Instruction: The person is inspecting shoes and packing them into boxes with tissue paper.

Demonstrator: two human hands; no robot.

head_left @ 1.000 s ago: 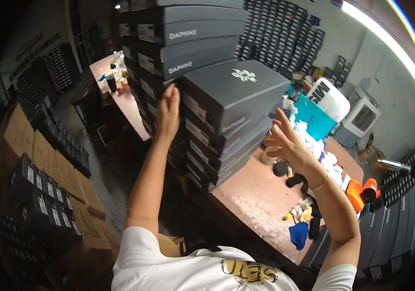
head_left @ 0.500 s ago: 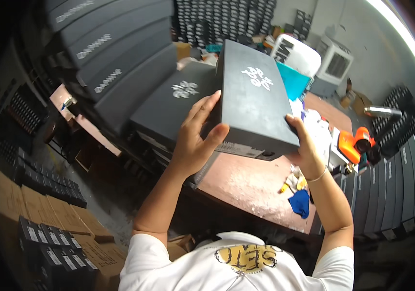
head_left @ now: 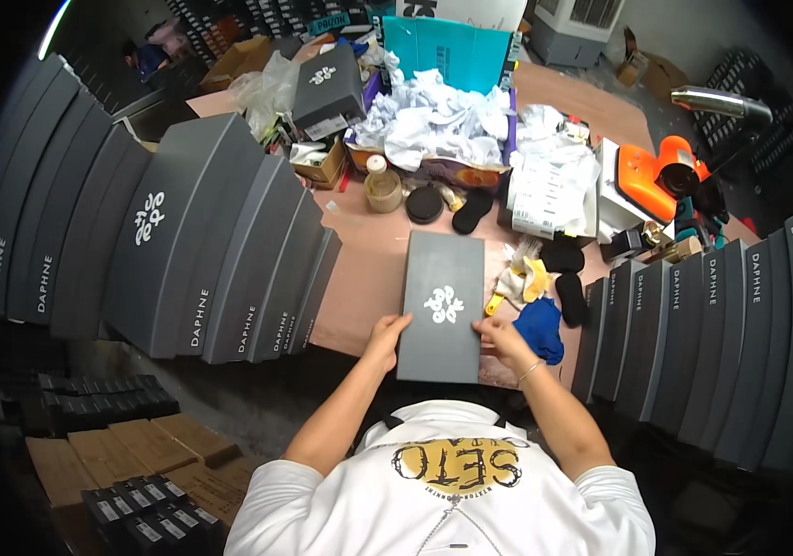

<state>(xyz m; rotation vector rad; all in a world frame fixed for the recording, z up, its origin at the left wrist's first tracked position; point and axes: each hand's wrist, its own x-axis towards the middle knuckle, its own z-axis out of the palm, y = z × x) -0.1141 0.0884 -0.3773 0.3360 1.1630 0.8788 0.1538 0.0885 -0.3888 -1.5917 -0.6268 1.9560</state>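
1 gray box point(head_left: 442, 306) is clamped between left hand point(head_left: 384, 341) and right hand point(head_left: 505, 343), blue cloth point(head_left: 539, 332) just beside the latter.

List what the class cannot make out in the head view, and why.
Head view, all four:
Inside of the box between left hand and right hand: its closed top hides it.
Bottom of the purple bin: covered by a white heap.
Top of the machine: cut off by the upper edge.
Print on lower-left labels: too small.
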